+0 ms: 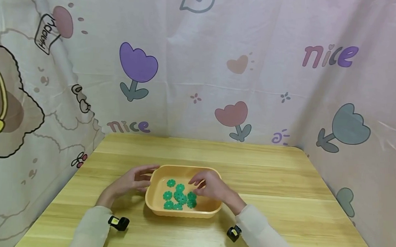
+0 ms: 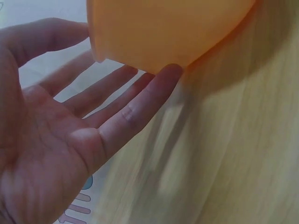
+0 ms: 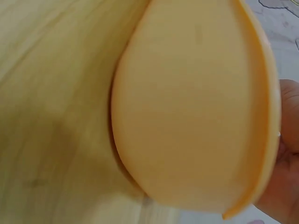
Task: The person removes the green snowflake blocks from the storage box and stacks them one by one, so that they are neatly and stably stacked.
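A shallow yellow-orange plastic bin point(image 1: 181, 213) stands on the table. Inside it lie several green notched plastic discs point(image 1: 167, 195), some overlapping, mostly towards the left and middle. My left hand point(image 1: 132, 181) is at the bin's left end, fingers extended and touching its outer wall; the left wrist view shows the fingertips point(image 2: 169, 72) against the wall. Over the bin's right half reaches my right hand point(image 1: 210, 185), fingers loosely bent above the discs, thumb and fingertips apart. I see nothing between them. In the right wrist view the bin wall point(image 3: 191, 107) hides the fingers.
The bin rests on a light wood-grain table point(image 1: 265, 176). Behind and beside the table hangs a pale cloth point(image 1: 193, 58) printed with flowers and words. Each sleeved wrist carries a small black camera point(image 1: 119, 223).
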Demonstrator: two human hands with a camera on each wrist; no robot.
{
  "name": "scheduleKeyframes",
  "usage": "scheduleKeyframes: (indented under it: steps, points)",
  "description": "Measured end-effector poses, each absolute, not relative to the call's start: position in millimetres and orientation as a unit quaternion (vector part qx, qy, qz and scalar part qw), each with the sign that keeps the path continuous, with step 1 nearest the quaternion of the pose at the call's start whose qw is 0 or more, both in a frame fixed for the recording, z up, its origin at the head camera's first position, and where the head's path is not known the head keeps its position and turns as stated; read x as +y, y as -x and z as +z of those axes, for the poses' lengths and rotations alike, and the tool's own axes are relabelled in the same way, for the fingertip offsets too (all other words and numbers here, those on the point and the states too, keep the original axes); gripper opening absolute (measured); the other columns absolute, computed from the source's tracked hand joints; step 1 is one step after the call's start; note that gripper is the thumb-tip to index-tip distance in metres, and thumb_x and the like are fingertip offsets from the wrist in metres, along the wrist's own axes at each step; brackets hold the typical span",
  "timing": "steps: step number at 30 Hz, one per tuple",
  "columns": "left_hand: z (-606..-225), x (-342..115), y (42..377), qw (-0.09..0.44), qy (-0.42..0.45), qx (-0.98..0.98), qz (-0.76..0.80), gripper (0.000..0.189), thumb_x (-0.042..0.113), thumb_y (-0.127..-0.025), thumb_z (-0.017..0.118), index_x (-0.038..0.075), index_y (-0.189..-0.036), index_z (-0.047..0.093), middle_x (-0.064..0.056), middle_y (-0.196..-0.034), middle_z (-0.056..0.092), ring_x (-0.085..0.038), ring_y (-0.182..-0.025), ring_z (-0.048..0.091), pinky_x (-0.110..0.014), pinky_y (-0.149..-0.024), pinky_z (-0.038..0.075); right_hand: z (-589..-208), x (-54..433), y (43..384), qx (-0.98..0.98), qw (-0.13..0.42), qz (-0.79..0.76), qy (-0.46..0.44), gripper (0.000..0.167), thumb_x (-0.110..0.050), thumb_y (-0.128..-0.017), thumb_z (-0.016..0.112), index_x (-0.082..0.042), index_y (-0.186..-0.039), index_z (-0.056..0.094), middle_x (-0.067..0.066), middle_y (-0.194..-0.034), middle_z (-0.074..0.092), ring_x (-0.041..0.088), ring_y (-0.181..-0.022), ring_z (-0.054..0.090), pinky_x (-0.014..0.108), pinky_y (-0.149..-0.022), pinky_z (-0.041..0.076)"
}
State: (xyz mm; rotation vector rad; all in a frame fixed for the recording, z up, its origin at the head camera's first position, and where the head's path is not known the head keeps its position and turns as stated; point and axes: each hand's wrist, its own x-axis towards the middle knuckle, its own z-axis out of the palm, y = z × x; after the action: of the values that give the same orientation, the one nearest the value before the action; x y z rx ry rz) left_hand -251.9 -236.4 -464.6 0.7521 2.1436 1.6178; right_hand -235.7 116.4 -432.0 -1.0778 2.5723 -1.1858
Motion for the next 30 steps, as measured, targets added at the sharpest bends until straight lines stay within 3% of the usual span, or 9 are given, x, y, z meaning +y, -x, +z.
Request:
scheduleKeyframes:
  steps: [5,9,18,25,30]
  points:
    - [-462,-236,254,0.182,-0.271,0.757,0.566,0.066,0.008,-0.100,0.061,-0.002,-0.159,0.032,-0.034,-0.159,0.036,-0.047,-0.135,0.053,-0.035,-0.092,0.063,-439,103,234,0.860,0.067,-0.354,0.362,0.019,0.001,-0.086,0.079,0.000,-0.105,0.078,0.013,-0.107,0.077,0.027,-0.092,0.073,0.019,-0.077,0.061]
    - [-462,-236,256,0.183,-0.278,0.756,0.564,0.067,0.006,-0.099,0.061,-0.002,-0.159,0.031,-0.035,-0.159,0.035,-0.053,-0.135,0.050,-0.035,-0.092,0.062,-443,95,232,0.872,0.073,-0.315,0.368,0.020,-0.003,-0.084,0.083,-0.003,-0.104,0.079,0.009,-0.106,0.078,0.019,-0.089,0.073,0.014,-0.075,0.057]
    - [-460,-237,257,0.199,-0.271,0.754,0.564,0.069,0.005,-0.098,0.062,0.001,-0.160,0.031,-0.033,-0.161,0.034,-0.055,-0.136,0.048,-0.039,-0.090,0.063,-451,82,232,0.886,0.090,-0.259,0.373,0.027,-0.008,-0.083,0.086,-0.009,-0.110,0.080,0.001,-0.103,0.074,0.004,-0.086,0.064,0.010,-0.074,0.052]
    - [-461,-238,263,0.212,-0.285,0.746,0.563,0.074,0.005,-0.096,0.064,-0.002,-0.160,0.027,-0.038,-0.157,0.035,-0.053,-0.134,0.053,-0.046,-0.087,0.064,-454,78,232,0.890,0.082,-0.225,0.389,0.028,-0.010,-0.083,0.086,-0.011,-0.111,0.081,0.000,-0.103,0.073,0.002,-0.083,0.061,0.009,-0.072,0.050]
    - [-461,-237,265,0.222,-0.283,0.741,0.567,0.077,0.004,-0.095,0.064,-0.002,-0.161,0.025,-0.038,-0.157,0.034,-0.058,-0.134,0.049,-0.047,-0.088,0.064,-454,77,233,0.893,0.083,-0.215,0.386,0.026,-0.011,-0.084,0.086,-0.013,-0.109,0.081,-0.002,-0.101,0.071,0.001,-0.081,0.059,0.009,-0.071,0.050]
